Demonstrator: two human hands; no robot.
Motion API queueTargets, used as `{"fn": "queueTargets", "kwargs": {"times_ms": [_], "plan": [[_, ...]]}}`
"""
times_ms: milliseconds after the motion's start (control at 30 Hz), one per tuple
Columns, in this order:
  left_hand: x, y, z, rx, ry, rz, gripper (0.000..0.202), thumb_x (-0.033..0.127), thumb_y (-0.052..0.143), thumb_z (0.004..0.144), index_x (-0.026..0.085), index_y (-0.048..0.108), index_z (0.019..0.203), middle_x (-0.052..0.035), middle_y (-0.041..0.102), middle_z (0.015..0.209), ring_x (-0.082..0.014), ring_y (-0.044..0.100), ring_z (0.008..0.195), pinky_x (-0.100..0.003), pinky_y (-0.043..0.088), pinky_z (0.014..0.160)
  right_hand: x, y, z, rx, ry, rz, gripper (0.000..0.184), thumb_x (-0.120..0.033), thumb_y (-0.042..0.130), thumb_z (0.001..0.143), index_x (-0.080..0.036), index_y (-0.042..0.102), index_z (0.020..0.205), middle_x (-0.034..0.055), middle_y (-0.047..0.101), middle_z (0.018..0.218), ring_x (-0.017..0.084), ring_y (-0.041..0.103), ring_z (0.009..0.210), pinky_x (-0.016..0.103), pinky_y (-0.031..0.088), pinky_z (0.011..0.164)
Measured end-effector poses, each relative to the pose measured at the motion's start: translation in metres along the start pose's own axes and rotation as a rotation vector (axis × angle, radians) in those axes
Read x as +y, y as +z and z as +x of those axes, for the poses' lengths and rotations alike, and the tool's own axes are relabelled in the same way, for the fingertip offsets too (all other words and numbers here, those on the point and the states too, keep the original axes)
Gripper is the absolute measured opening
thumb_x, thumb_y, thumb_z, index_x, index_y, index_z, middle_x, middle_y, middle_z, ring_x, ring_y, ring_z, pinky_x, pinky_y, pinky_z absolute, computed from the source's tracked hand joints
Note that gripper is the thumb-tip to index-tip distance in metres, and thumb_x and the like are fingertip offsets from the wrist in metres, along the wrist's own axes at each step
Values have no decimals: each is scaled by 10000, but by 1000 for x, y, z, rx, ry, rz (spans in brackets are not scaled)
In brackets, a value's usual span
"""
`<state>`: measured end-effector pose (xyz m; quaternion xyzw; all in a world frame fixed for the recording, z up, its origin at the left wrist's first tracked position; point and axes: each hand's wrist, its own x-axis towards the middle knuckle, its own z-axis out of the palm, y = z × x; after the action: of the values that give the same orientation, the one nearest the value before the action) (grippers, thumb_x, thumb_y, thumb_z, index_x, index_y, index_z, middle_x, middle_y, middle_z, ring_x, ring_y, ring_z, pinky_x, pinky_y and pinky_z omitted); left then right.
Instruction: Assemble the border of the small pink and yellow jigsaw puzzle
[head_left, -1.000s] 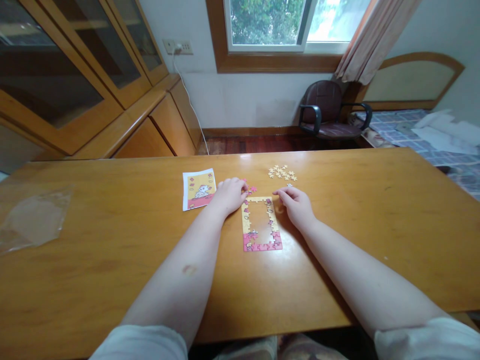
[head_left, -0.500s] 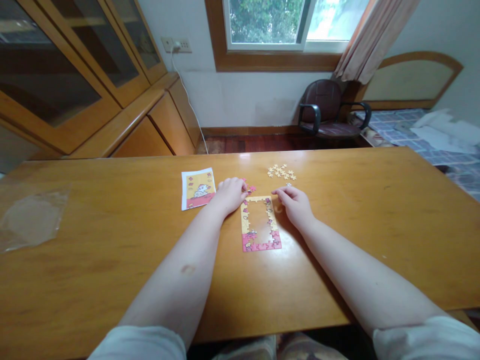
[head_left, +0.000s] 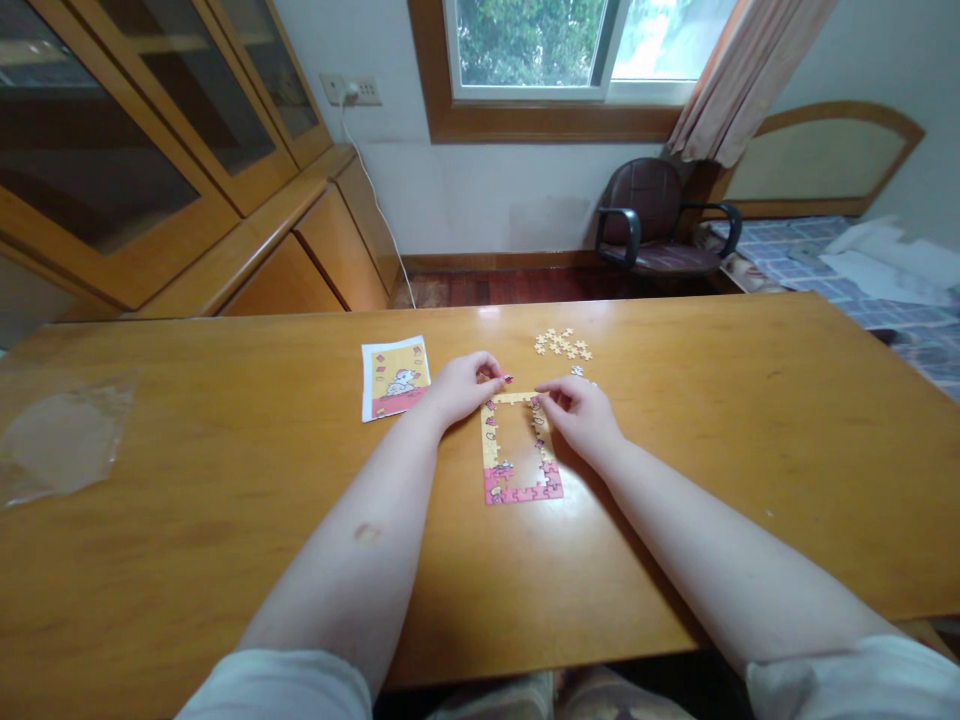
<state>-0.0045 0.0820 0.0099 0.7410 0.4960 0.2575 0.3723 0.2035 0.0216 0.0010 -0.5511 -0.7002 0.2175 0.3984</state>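
Observation:
A partly built jigsaw frame, yellow with a pink bottom edge and a hollow middle, lies on the wooden table. My left hand rests at its top left corner, fingers curled and pinched on a small pink piece. My right hand sits on the frame's top right corner, its fingers bent and pressing on the pieces there. A reference picture card lies just left of my left hand. Several loose pale pieces are scattered beyond the frame.
A clear plastic bag lies at the table's left end. Wooden cabinets with glass doors stand along the left wall. An office chair and a bed stand beyond the table, under the window.
My right hand has slid left onto the frame's top right corner. My left hand has curled tighter and shifted slightly toward the frame's top edge.

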Motion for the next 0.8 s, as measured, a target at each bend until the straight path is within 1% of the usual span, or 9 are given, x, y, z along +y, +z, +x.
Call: {"fn": "queueTargets", "kwargs": {"times_ms": [67, 133, 200, 300, 400, 467, 633, 800], "plan": [[-3, 3, 1, -66, 38, -111, 142, 264, 647, 764, 169, 570, 837, -16, 650, 818, -121, 595, 699, -271, 478, 681, -3, 1, -2, -15, -110, -104, 195, -275, 609, 824, -212, 712, 977, 38, 651, 784, 167, 581, 724, 302, 451, 714], [-4, 5, 1, -119, 87, -162, 149, 235, 672, 730, 163, 563, 804, -12, 630, 812, -120, 597, 736, -272, 486, 713, -5, 2, -5, -28, -206, -174, 234, -273, 618, 833, -226, 701, 1047, 52, 651, 841, 180, 587, 782, 315, 454, 747], [-5, 7, 1, -144, 124, -179, 169, 232, 692, 703, 161, 554, 770, -10, 611, 810, -122, 594, 767, -274, 487, 731, -5, 2, -6, -39, -283, -219, 230, -267, 622, 837, -227, 706, 1047, 60, 644, 849, 186, 584, 794, 318, 454, 747], [-2, 8, 0, -198, 119, -243, 198, 231, 698, 689, 164, 528, 765, 1, 590, 789, -105, 581, 719, -253, 479, 675, -3, 3, -8, -46, -342, -240, 186, -246, 615, 842, -237, 723, 993, 53, 633, 832, 176, 580, 773, 304, 455, 724], [2, 8, -2, -260, 87, -319, 217, 194, 695, 676, 165, 508, 784, 20, 577, 742, -83, 563, 651, -218, 450, 608, -2, 3, -8, -40, -329, -232, 168, -240, 613, 845, -250, 728, 966, 44, 628, 818, 166, 584, 762, 290, 459, 718], [6, 8, -3, -280, 73, -345, 221, 177, 690, 673, 164, 507, 797, 24, 579, 723, -79, 561, 638, -208, 438, 594, -3, 3, -8, -40, -315, -225, 172, -243, 615, 844, -249, 727, 975, 44, 628, 819, 165, 587, 761, 284, 462, 718], [11, 8, -4, -300, 47, -367, 231, 159, 681, 674, 164, 520, 839, 25, 596, 708, -93, 588, 663, -227, 463, 634, -7, 1, -8, -68, -290, -223, 166, -247, 602, 851, -241, 726, 961, 45, 630, 829, 164, 590, 771, 278, 457, 729], [10, 9, -4, -336, 49, -338, 240, 161, 669, 687, 167, 524, 877, 20, 606, 732, -106, 598, 697, -263, 484, 691, -11, -1, -9, -128, -222, -233, 167, -273, 574, 867, -233, 711, 952, 48, 639, 860, 165, 591, 817, 272, 442, 767]]}}
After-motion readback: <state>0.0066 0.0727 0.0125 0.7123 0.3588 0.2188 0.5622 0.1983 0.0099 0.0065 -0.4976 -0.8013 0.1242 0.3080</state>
